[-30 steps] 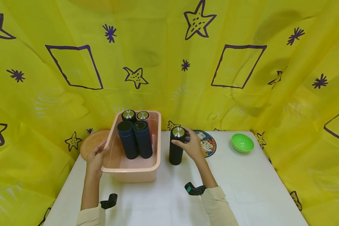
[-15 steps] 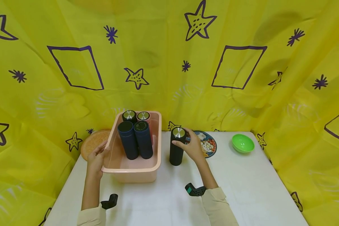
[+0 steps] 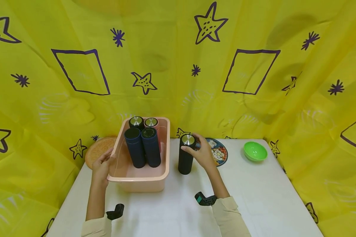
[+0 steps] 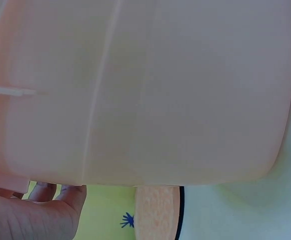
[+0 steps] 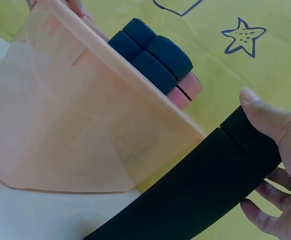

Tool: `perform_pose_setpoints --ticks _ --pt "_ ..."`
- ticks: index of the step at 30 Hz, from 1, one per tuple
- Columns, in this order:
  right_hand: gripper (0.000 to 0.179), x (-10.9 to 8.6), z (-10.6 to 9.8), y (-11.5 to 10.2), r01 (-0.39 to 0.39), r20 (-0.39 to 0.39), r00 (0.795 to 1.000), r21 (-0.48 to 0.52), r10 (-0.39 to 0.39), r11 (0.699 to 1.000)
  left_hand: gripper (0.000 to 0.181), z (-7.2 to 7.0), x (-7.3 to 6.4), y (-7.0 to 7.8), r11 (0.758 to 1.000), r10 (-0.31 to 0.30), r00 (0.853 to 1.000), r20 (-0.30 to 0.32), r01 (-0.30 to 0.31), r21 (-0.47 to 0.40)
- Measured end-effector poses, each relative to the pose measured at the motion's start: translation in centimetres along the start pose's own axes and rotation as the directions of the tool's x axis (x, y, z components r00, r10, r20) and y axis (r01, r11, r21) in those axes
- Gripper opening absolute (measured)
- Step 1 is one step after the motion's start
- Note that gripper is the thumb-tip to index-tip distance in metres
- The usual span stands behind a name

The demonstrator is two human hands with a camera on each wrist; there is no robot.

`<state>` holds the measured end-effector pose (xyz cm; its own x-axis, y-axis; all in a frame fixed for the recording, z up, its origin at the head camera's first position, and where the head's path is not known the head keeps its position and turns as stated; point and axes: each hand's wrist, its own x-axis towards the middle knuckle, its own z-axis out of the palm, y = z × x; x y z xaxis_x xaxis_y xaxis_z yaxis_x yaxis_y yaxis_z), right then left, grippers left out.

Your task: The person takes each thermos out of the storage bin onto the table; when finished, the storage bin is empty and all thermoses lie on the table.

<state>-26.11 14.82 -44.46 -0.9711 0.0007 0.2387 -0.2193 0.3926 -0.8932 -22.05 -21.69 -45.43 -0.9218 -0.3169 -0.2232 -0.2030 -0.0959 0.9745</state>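
Note:
A pale pink plastic tub stands on the left of the table, and my left hand grips its left rim. Inside it stand two dark blue flasks, with a black flask and a pink flask, both silver-lidded, behind them. Right of the tub, an upright black flask with a silver top is held near its lid by my right hand. The right wrist view shows thumb and fingers on either side of this flask. My left fingers show below the tub wall.
At the back right of the white table sits a green bowl. A round patterned mat lies behind my right hand. Behind the tub's left side is an orange-brown round mat. A yellow patterned curtain encloses the back and sides.
Both hands keep their holds, and the tub and flasks stay put. The whole head view has shifted down very slightly.

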Motion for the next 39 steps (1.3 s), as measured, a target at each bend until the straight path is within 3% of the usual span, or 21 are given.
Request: perform_pose_setpoints --ticks 10,18,31,39 --pt "0.073 0.4 0.0 -1.0 0.022 -0.032 0.999 -0.027 -0.023 0.999 0.052 0.0 0.2 -0.1 1.0 -0.006 1.0 0.01 0.006 -0.006" --pt "0.071 1.3 -0.4 -2.4 0.136 -0.033 0.99 -0.053 -0.138 0.989 0.051 0.1 0.3 0.0 1.0 0.003 1.0 0.006 -0.003 -0.018" --pt "0.068 2.1 0.1 -5.3 0.306 -0.055 0.95 -0.052 -0.308 0.951 0.051 0.1 0.0 -0.1 1.0 0.01 1.0 0.024 -0.01 -0.008" --pt "0.067 2.5 1.3 -7.2 0.399 -0.07 0.914 -0.023 -0.4 0.916 0.05 0.1 -0.1 0.1 1.0 -0.019 1.0 0.024 0.019 0.003"
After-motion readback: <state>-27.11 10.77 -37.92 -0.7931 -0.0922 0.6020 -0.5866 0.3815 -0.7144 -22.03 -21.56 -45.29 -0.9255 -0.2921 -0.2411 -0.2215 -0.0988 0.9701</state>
